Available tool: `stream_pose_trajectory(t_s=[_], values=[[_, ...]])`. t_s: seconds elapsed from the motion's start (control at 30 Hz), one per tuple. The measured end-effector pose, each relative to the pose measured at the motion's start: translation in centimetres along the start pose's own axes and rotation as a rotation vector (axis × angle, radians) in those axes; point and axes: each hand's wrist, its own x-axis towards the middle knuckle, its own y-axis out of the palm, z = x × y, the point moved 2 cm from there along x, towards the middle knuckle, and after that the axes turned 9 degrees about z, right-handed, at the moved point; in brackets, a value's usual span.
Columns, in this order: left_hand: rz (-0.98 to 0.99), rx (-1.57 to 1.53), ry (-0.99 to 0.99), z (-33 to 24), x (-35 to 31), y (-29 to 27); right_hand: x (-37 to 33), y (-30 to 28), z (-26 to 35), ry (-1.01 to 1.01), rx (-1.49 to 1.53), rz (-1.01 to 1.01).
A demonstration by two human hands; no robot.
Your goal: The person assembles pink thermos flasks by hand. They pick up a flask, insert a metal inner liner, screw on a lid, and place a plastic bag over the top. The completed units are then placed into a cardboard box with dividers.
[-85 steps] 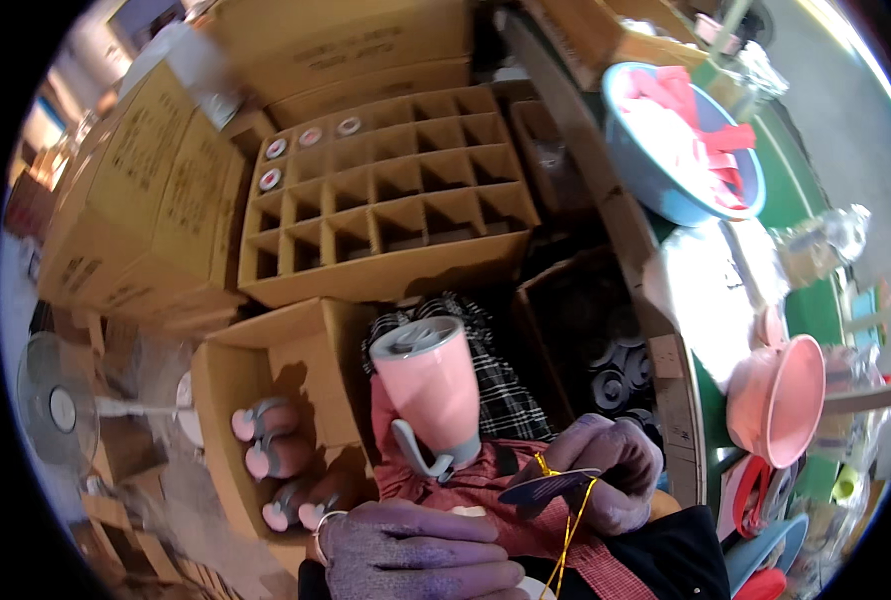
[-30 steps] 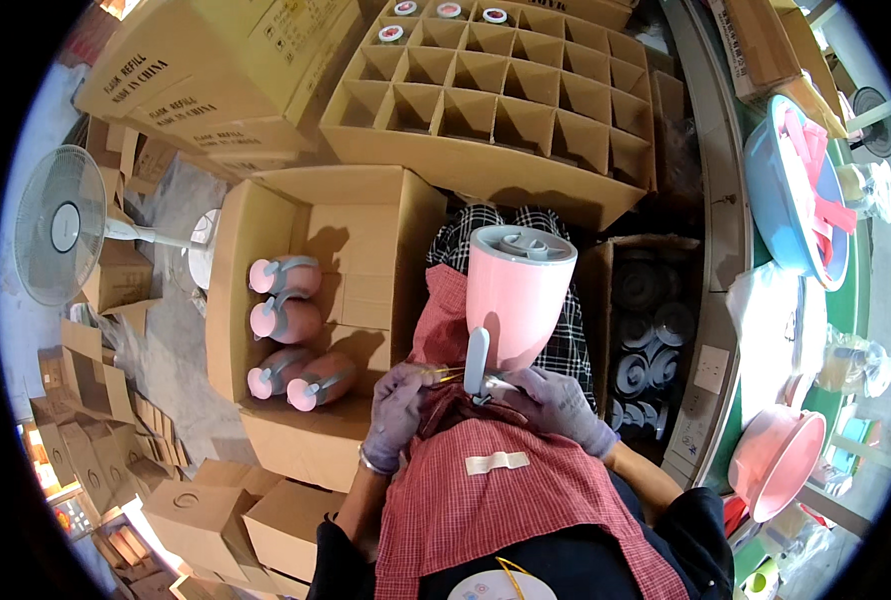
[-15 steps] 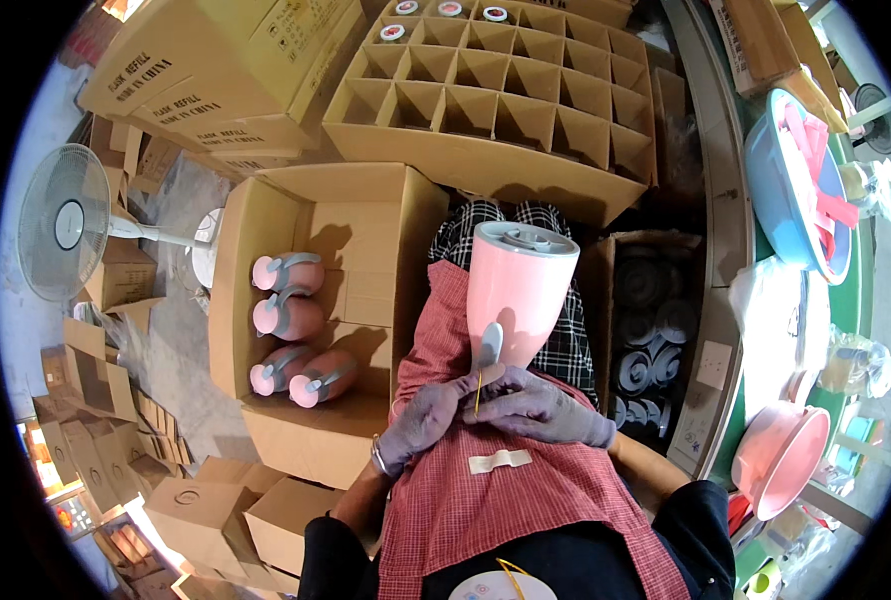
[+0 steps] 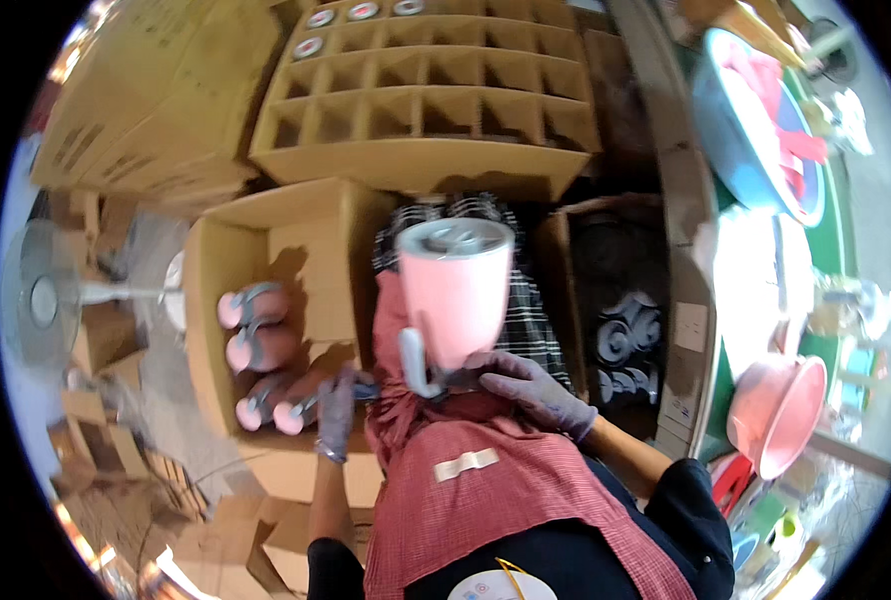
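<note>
A pink tumbler [image 4: 456,290] with a grey lid and a grey handle [image 4: 415,362] stands tilted over my lap, its wide top away from me. The fingers of my right hand [image 4: 538,392] close round its narrow lower end from the right. My left hand [image 4: 336,412], gloved in grey like the other, is apart from the tumbler, over the near right edge of the open carton. Motion smears its fingers. A small blue-grey piece [image 4: 366,389] shows right beside it; whether I hold it is unclear. Several pink tumblers [image 4: 263,347] with grey handles lie in that carton [image 4: 306,225].
Ahead is a divided carton [image 4: 416,160] with a few lidded items in its far cells. On my right, a box [image 4: 556,300] holds grey parts [image 4: 628,335]. Farther right are a blue basin [image 4: 741,165] and a pink basin [image 4: 766,400]. A fan [image 4: 41,290] stands left.
My left hand has left the tumbler's lower end and moved left to the carton. The thin yellow strip between my hands no longer shows there. The handle has swung out left; the view has shifted.
</note>
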Motion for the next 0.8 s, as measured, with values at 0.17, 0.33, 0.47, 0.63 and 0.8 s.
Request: stream_pose_trajectory(t_s=[0.17,0.33,0.47,0.63,0.8], values=[[-0.103,0.304,0.344,-4.6,4.3,0.5,-3.4,-6.6,1.7,-0.209,-0.37,-0.391],[0.091,0.069,0.73,-15.9,5.6,9.5,-11.6,-10.2,10.8,-0.609,-1.404,-1.111],[0.368,0.289,0.828,-19.4,8.5,12.7,-17.0,-13.3,15.7,-0.603,-1.496,-1.541],[0.473,-0.267,0.579,-16.6,13.4,12.0,-19.2,-16.3,16.8,-0.052,-1.397,-1.695],[0.409,-0.102,0.64,-17.7,12.5,13.0,-16.7,-15.8,12.6,0.146,-1.952,-1.477]])
